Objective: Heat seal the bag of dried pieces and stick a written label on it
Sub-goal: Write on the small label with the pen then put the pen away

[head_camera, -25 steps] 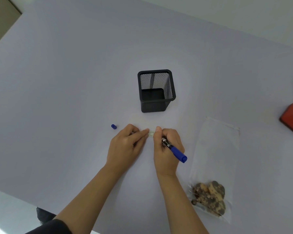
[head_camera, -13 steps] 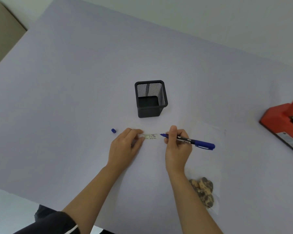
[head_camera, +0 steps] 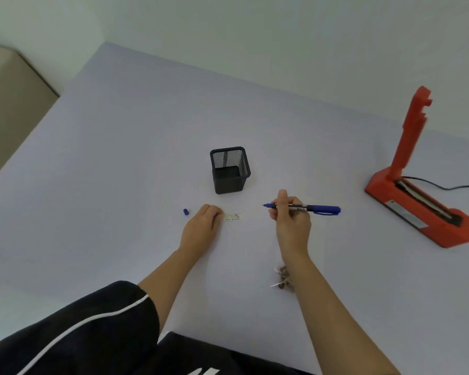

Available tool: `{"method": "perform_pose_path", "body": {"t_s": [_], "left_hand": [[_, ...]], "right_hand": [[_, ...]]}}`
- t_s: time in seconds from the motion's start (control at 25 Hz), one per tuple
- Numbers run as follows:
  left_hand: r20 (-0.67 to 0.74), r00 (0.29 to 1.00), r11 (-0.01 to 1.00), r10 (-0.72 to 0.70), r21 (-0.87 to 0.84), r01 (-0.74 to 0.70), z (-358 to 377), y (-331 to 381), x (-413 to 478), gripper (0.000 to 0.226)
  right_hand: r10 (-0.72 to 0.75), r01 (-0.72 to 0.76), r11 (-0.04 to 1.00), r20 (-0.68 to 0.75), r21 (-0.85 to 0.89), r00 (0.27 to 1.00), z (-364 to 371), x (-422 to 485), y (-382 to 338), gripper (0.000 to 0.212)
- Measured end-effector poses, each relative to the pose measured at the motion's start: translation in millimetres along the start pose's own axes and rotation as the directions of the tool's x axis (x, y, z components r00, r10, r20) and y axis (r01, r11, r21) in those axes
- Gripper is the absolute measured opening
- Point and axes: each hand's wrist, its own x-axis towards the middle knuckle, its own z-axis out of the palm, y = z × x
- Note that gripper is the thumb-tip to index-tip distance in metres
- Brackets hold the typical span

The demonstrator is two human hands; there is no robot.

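While the left hand (head_camera: pixel 202 228) is resting knuckles-up on the table (head_camera: pixel 119 171), its loosely bent fingers are meeting the left end of the label (head_camera: pixel 233 217); whether they are pressing it or only touching it cannot be told; the label is lying flat, showing lines of small writing too fine to read. The right hand (head_camera: pixel 291 220) is gripping the pen (head_camera: pixel 306 208) between thumb and curled fingers, holding it roughly level above the table; its uncapped tip is pointing left toward the label and sitting apart from it. The cap (head_camera: pixel 185 211) is standing on the table just left of the left hand. The holder (head_camera: pixel 230 170), a black mesh box, is standing upright beyond the label, between the two hands' lines. The bag (head_camera: pixel 281 277) is lying near the person, its brown dried pieces peeking out beside the right forearm, which is hiding the rest; its clear film is barely showing. The sealer (head_camera: pixel 417 209), red, is sitting well to the right with its arm raised upright; a black cord (head_camera: pixel 444 187) is running from it off the right edge.
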Motion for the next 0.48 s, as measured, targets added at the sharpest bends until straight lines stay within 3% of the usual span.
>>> {"method": "perform_pose_path", "body": {"t_s": [0.12,0.24,0.36,0.48], "left_hand": [[-0.085,0.996,1.000,-0.011,0.021,0.012,-16,7,-7,0.022],[-0.190,0.976,0.971,-0.105,0.194,0.142,-40,3,-8,0.032],[-0.012,0.990,0.940,-0.141,0.313,0.138,-50,-12,-4,0.039],[0.079,0.990,0.964,-0.116,0.251,0.093,-50,-20,-2,0.020]], "right_hand": [[0.028,-0.030,0.998,0.025,0.050,0.999,-5,-2,-11,0.031],[0.078,-0.089,0.977,0.065,0.195,0.995,-9,-5,-19,0.033],[0.096,-0.115,0.974,0.104,0.194,0.990,-10,-7,-23,0.025],[0.103,-0.128,0.966,0.118,0.226,0.988,-12,-8,-28,0.015]]}}
